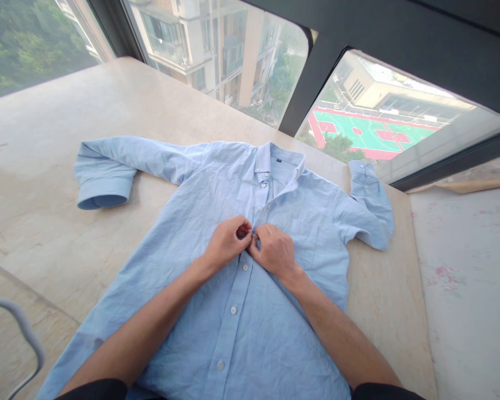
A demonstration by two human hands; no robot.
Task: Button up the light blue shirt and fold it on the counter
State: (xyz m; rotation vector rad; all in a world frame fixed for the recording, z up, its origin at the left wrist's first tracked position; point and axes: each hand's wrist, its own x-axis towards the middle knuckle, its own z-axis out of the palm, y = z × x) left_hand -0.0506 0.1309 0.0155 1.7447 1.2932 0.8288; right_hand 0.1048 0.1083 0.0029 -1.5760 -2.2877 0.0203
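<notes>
A light blue long-sleeved shirt [183, 250] lies face up, its collar [263, 160] toward the window. Both hands meet at the middle of the front placket. My left hand [230, 238] is closed in a pinch on the shirt's edge. Beside it, fingertips nearly touching, my right hand [275, 249] pinches the other edge of the front. A button at the fingertips is mostly hidden. Above the hands, the front gapes open near the collar, with buttons showing on the left side. Below them, several white buttons such as this button [233, 310] run down the closed placket.
The shirt rests on a beige stone-patterned sill [37, 166]. Dark window frames [304, 83] stand along the back. A grey-white cable [25, 328] curves in at the lower left. To the right is a floral-patterned wall [462, 278]. The left cuff [104, 191] is folded inward.
</notes>
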